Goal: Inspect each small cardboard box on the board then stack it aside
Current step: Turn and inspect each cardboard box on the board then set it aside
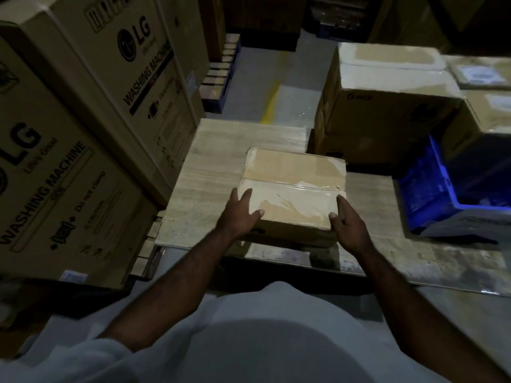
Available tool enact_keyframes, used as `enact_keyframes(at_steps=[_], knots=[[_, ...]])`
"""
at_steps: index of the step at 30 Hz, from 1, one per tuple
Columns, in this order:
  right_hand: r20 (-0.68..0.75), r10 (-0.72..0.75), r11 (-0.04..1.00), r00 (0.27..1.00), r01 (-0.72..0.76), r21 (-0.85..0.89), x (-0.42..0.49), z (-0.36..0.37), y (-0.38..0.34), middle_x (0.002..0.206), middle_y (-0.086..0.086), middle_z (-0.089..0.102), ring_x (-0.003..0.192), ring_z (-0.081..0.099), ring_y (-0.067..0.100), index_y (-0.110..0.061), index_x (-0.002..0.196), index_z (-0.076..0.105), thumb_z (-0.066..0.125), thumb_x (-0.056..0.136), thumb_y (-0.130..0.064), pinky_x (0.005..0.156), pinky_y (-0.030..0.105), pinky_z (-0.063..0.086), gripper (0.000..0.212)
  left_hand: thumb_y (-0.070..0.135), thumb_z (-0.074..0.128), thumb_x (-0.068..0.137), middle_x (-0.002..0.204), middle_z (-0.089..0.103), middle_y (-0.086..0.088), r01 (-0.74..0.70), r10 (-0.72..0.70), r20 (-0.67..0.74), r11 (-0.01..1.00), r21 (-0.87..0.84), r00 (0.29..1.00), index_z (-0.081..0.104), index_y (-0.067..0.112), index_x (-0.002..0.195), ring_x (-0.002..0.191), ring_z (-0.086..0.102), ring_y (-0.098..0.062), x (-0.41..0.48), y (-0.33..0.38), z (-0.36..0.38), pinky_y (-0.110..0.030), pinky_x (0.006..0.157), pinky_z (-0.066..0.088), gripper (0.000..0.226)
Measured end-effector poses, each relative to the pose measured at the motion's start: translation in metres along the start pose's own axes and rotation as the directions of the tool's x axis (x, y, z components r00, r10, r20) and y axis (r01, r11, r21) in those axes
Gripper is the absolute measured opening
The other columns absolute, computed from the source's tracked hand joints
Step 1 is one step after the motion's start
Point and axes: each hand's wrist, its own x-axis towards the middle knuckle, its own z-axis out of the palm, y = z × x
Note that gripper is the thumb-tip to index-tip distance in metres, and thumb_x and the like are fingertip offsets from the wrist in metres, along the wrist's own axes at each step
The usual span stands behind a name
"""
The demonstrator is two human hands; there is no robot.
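Observation:
A small taped cardboard box (293, 186) lies flat on the pale wooden board (213, 167), near its front edge. My left hand (240, 214) lies against the box's near left corner, fingers straight along the left side and thumb on the top. My right hand (348, 225) presses the near right corner the same way, thumb on the top edge and fingers along the right side. The box's underside and far side are hidden.
Tall washing-machine cartons (69, 175) stand close on the left. Larger cardboard boxes (387, 106) are stacked at the back right, with a blue plastic crate (425, 194) right of the board. A grey floor aisle with a yellow line (271, 103) runs beyond.

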Motion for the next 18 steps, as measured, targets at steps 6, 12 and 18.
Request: enact_keyframes(at_steps=[6, 12, 18], knots=[[0.024, -0.130, 0.933, 0.991, 0.131, -0.336, -0.013, 0.000, 0.007, 0.166, 0.019, 0.031, 0.156, 0.023, 0.035, -0.012, 0.158, 0.036, 0.052, 0.108, -0.029, 0.122, 0.055, 0.033, 0.056, 0.059, 0.051, 0.100, 0.171, -0.014, -0.018, -0.152, 0.160, 0.003, 0.933, 0.325, 0.987, 0.022, 0.022, 0.161, 0.157, -0.014, -0.036, -0.029, 0.014, 0.005, -0.050, 0.126, -0.001, 0.077], [0.099, -0.259, 0.819, 0.961, 0.273, -0.504, -0.020, 0.002, -0.003, 0.170, 0.020, 0.023, 0.159, 0.014, 0.039, -0.012, 0.161, 0.033, 0.054, 0.107, -0.036, 0.125, 0.056, 0.022, 0.063, 0.067, 0.045, 0.099, 0.169, -0.022, -0.016, -0.209, 0.188, 0.093, 0.871, 0.444, 0.978, 0.005, 0.019, 0.165, 0.156, -0.020, -0.032, -0.029, 0.014, 0.010, -0.044, 0.125, -0.010, 0.091], [0.271, -0.233, 0.690, 0.934, 0.355, -0.631, -0.023, 0.006, 0.002, 0.172, 0.023, 0.009, 0.160, 0.005, 0.039, -0.009, 0.166, 0.017, 0.040, 0.097, -0.060, 0.128, 0.051, 0.007, 0.089, 0.081, 0.049, 0.088, 0.166, -0.029, -0.018, -0.227, 0.183, 0.135, 0.801, 0.553, 0.974, -0.015, 0.017, 0.163, 0.155, -0.024, -0.035, -0.025, 0.006, 0.018, -0.045, 0.126, -0.011, 0.118]])
